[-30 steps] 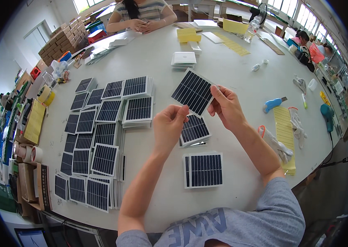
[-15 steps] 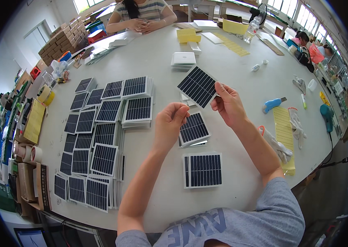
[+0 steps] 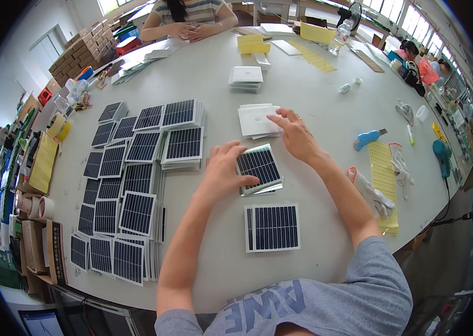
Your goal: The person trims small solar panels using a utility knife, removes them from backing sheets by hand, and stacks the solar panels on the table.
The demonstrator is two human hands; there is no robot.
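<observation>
My left hand (image 3: 222, 172) rests at the left side of a small dark solar panel (image 3: 259, 167), which lies on top of a short stack. Its thumb reaches over the panel's face and the fingers are apart near its upper left corner. Beyond that stack, my right hand (image 3: 299, 137) touches a pile of panels lying white back up (image 3: 256, 120), its fingers spread at the right edge. Closer to me, two overlapping solar panels (image 3: 275, 227) lie face up. To the left stand several rows of stacked solar panels (image 3: 138, 210).
Farther back is another white stack (image 3: 246, 75). On the right lie a blue-handled knife (image 3: 368, 139), gloves (image 3: 372, 193), a yellow perforated sheet (image 3: 383, 168) and a teal heat-gun-like tool (image 3: 441, 157). A bottle (image 3: 341, 36) stands far back. A person (image 3: 189, 25) sits across the table.
The panel that was in my right hand now lies white side up on the far pile. My left hand has opened and moved down to the stack's top panel.
</observation>
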